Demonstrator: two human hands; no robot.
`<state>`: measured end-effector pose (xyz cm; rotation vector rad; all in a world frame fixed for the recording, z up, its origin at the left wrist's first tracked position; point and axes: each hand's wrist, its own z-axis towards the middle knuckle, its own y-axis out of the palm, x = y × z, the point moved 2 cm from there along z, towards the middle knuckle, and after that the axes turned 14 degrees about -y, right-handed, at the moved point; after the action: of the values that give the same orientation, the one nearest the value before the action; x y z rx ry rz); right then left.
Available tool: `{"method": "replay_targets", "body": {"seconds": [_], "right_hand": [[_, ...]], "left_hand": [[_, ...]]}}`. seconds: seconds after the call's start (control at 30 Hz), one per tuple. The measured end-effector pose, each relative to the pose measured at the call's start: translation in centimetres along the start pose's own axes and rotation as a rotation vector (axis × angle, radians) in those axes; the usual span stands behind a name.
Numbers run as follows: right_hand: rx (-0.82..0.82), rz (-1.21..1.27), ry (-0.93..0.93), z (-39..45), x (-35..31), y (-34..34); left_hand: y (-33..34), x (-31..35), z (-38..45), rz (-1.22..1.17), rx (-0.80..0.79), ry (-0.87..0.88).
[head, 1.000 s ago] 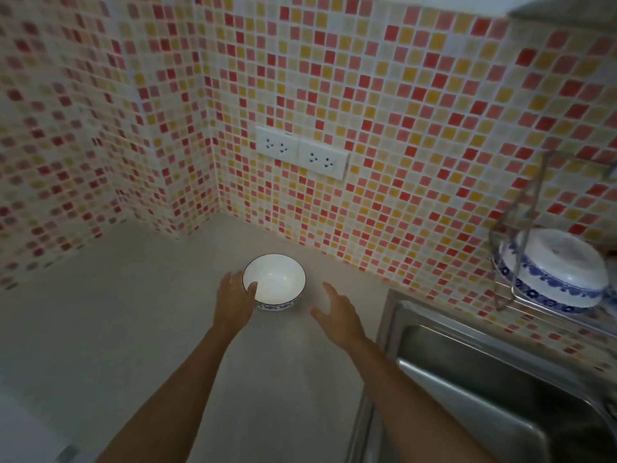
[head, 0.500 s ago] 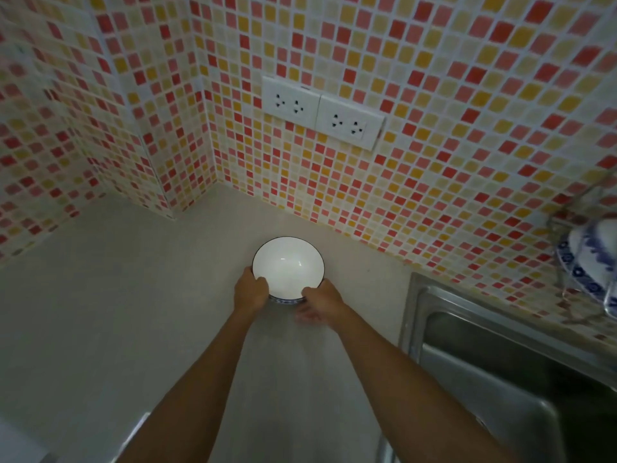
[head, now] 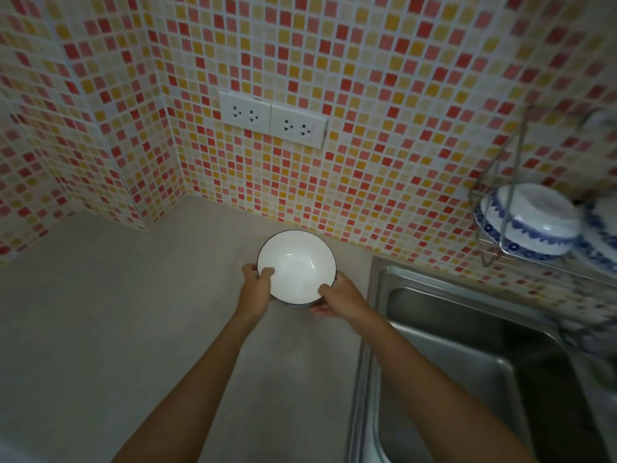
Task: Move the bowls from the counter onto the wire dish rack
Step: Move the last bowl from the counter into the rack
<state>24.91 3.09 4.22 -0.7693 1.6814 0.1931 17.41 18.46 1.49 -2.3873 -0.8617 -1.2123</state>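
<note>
A white bowl (head: 296,262) with a dark blue rim is held upright just above the beige counter (head: 133,312), close to the tiled back wall. My left hand (head: 255,289) grips its left rim with the thumb inside. My right hand (head: 339,297) grips the near right rim, fingers under the bowl. At the right edge the wire dish rack (head: 494,208) carries an upturned blue-patterned bowl (head: 531,222) and a second one (head: 601,235), partly cut off.
A steel sink (head: 467,345) lies to the right of the counter, between the held bowl and the rack. Two white double sockets (head: 272,118) sit on the mosaic tile wall above the bowl. The wall forms a corner at the left.
Both hands closed on the bowl's rim from either side. The bowl now appears lifted slightly off the counter, and the view swung right, bringing the rack back in.
</note>
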Motion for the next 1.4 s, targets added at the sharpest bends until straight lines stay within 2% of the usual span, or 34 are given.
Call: {"method": "replay_targets", "body": {"seconds": [0.3,0.43,0.53,0.63,0.73,0.8,0.87,1.0,1.1,1.3,1.4], "right_hand": [[0.140,0.043,-0.227,-8.6,-4.9,-9.4],[0.202,-0.034,-0.391,-12.4,-7.0,-14.8],[0.232,-0.066,-0.468,-14.7,-7.6,-18.5],[0.233,-0.031,-0.516,-16.5,-7.8,-21.9],[0.462,-0.250,-0.635,-17.7,-7.2,-26.7],[0.639,-0.460,-0.664,-18.1,-6.0,-30.2],[0.684,-0.662,-0.660,-17.9,-4.1,-33.3],[0.569,-1.007,-0.482,-16.8,0.1,-37.5],[0.500,-1.171,-0.442,-16.1,2.1,-38.1],[0.528,-1.226,-0.484,-15.5,3.0,-38.3],[0.566,-1.204,-0.537,-15.5,3.1,-38.2]], "left_hand": [[8.0,6.4,-11.4,-0.196,-0.191,0.258],[12.0,8.0,-15.7,-0.159,-0.247,0.382],[14.8,8.7,-18.0,-0.121,-0.306,0.413],[17.4,9.4,-20.0,-0.188,-0.309,0.430],[20.1,10.3,-21.9,-0.196,-0.286,0.487],[21.8,11.2,-23.1,-0.143,-0.278,0.569],[23.8,12.4,-24.1,-0.058,-0.291,0.648],[28.1,14.1,-25.3,0.099,-0.262,0.827],[31.0,14.8,-25.2,0.152,-0.201,0.900],[35.8,14.3,-25.0,0.354,-0.050,1.123],[37.7,14.3,-25.0,0.604,0.060,1.340]]}}
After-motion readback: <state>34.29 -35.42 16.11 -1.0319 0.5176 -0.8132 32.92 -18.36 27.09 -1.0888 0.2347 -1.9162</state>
